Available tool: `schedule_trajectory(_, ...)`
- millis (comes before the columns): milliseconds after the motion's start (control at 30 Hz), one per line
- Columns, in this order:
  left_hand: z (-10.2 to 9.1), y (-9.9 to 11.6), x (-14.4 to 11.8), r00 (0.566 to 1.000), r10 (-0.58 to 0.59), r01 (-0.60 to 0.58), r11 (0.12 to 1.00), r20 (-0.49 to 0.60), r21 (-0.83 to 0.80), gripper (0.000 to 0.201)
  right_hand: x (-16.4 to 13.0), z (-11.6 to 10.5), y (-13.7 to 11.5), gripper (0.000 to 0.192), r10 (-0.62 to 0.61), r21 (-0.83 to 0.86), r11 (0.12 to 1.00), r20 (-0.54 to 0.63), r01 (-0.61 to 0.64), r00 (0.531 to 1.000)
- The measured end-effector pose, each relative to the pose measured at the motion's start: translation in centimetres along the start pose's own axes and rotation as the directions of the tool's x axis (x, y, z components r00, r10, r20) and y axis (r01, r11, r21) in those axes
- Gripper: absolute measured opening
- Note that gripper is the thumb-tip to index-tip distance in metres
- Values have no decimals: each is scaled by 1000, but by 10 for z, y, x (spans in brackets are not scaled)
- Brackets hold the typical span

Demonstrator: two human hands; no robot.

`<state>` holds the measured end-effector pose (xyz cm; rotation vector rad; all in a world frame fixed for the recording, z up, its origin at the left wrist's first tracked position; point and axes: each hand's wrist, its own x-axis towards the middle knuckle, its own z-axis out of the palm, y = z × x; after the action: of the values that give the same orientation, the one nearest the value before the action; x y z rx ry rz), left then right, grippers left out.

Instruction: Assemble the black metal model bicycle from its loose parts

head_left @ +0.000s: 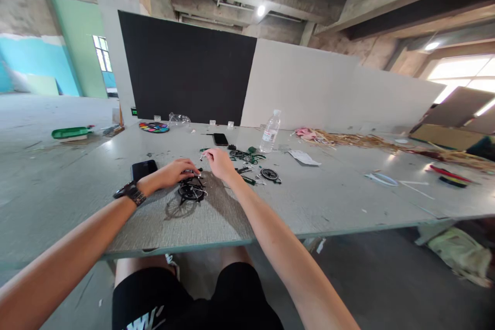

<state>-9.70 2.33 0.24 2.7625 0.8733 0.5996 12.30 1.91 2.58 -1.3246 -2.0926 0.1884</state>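
My left hand is closed on the top of a partly built black miniature bicycle, whose spoked wheel stands near the tabletop. Just to its right and a little higher, my right hand pinches a small silvery part, too small to name. That part is apart from the bicycle. Right of my right hand lie a loose black miniature wheel and several black and green bicycle pieces. My fingertips partly hide the bicycle's upper end.
A phone lies beside my left wrist, and another phone lies farther back. A water bottle stands right of the parts, near a paper sheet. A paint palette sits by the black panel. The table's front edge is close.
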Motion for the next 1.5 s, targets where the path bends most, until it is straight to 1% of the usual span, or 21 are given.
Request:
schedule_trajectory(100,-1,-1,0,1000,7,-7,1000,8,1,38,0,0,0,32,8,-16,1000,12,-8,1000)
schedule_trajectory(200,-2,1,0,1000,-11,10,1000,14,17,42,0,-1,-1,31,10,-26,1000,18,-9,1000)
schedule_trajectory(333,-7,9,-3,998,-55,54,997,19,48,47,0,-2,-2,32,11,-15,1000,13,-11,1000)
schedule_trajectory(467,-11,18,-5,996,-57,51,995,67,85,51,0,-2,-1,32,-2,4,1000,8,2,1000)
schedule_trajectory(633,-12,28,-6,989,-52,43,997,141,69,51,1,-1,0,32,-3,3,1000,13,3,1000)
schedule_trajectory(867,-16,35,-5,986,-51,46,998,158,34,52,0,-3,-4,32,9,6,1000,15,-9,1000)
schedule_trajectory(1033,-15,34,-5,985,-91,84,995,144,52,59,-1,-4,-5,31,11,4,1000,18,-11,1000)
schedule_trajectory(1133,-14,32,-5,987,-98,91,994,128,58,58,-1,-4,-4,31,10,-4,1000,15,-10,1000)
schedule_trajectory(1300,-12,22,-5,988,-109,100,992,107,81,57,0,-4,-4,31,21,-4,1000,20,-21,1000)
schedule_trajectory(1400,-12,12,-6,989,-136,129,985,62,113,60,-1,-5,-5,31,20,-7,1000,22,-20,1000)
schedule_trajectory(1500,-12,4,-8,990,-138,136,981,4,142,59,-1,-6,-5,31,13,-4,1000,23,-13,1000)
